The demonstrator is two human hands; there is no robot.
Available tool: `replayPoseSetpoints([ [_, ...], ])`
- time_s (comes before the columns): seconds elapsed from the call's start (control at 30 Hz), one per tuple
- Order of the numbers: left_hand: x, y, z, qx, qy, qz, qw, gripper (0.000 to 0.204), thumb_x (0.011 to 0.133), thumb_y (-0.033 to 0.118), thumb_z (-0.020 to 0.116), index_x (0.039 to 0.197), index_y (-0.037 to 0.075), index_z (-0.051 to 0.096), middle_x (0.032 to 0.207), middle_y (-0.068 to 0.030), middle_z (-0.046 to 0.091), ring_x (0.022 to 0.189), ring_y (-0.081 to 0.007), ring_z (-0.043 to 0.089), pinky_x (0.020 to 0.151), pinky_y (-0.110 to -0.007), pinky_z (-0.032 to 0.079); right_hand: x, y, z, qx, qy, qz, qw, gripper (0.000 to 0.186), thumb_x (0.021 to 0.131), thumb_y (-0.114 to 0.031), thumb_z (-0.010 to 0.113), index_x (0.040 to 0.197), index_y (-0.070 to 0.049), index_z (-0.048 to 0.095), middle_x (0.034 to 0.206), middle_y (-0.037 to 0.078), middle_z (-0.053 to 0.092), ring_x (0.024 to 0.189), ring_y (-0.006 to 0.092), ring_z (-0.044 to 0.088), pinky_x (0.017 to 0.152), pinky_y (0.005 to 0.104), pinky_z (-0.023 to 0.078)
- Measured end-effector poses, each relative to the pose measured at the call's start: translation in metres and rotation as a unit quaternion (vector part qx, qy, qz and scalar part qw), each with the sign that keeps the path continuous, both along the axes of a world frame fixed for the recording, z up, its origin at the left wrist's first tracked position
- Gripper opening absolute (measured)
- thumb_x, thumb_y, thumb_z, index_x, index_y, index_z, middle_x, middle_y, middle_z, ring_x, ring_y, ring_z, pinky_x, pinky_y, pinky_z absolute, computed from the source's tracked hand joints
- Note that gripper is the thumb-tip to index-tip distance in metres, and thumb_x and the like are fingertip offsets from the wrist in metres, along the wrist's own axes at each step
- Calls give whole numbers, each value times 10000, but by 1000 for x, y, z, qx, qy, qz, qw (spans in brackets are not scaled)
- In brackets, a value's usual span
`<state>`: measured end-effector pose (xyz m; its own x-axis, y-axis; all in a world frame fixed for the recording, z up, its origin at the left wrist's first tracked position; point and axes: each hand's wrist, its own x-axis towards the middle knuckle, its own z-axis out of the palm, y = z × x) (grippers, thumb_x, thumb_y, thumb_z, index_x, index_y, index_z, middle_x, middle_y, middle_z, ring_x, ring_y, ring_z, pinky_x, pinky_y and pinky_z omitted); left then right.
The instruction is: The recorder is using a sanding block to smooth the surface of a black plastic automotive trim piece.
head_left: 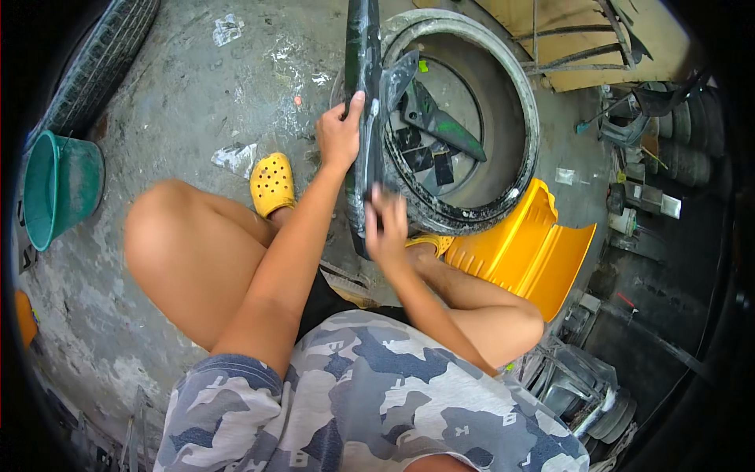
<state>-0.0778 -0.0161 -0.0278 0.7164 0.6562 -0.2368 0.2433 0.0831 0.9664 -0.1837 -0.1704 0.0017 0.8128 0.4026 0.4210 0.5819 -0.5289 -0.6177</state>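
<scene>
A long, narrow dark panel [363, 118], streaked with whitish residue, stands lengthwise in front of me and leans by the tyre. My left hand [340, 135] is closed around its edge, with the thumb lying along the near face. Lower down, my right hand [385, 228] is against the panel and smeared by motion. A dark patch shows between its fingers, but I cannot make out whether it is a held thing. Beside the panel lies a worn tyre [523, 102] on its side, holding a dark green-and-black plastic piece [444, 126] and several small black squares [442, 167].
A curved yellow plastic panel [535, 256] lies beside my right leg. To the left are a green bucket [77, 177] and another tyre [102, 67]. Metal framing [574, 59] is at the upper right; assorted parts [574, 385] stand along the right.
</scene>
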Motion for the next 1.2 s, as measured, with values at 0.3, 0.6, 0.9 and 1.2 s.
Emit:
replayPoseSetpoints([
  [0.3,4,0,4,-11,3,-18,1000,664,882,570,580,669,-59,586,563,-217,523,529,-306,496,577,-448,398,69,44,31,11,63,-80,995,302,859,10,602,1160,40,595,1010,191,599,892,342,583,806,399,468],
  [0.6,5,-3,3,6,-1,-20,1000,651,894,560,575,693,-60,588,562,-198,510,538,-272,460,582,-421,395,21,11,19,-7,87,-92,992,326,837,14,629,1161,29,596,999,201,582,937,346,579,859,405,453],
  [0.9,8,1,-11,14,-26,-6,1000,655,904,531,583,631,-60,516,524,-133,407,537,-199,360,545,-402,333,-31,-42,-6,-7,81,-66,994,356,829,47,627,1184,23,602,989,189,589,898,351,573,875,394,457],
  [1.2,2,4,-6,43,17,-28,999,652,913,529,571,619,-51,531,522,-134,429,534,-198,376,547,-402,344,-2,-48,-7,-24,28,27,999,400,796,77,647,1189,12,606,981,188,573,855,308,558,774,351,461],
])
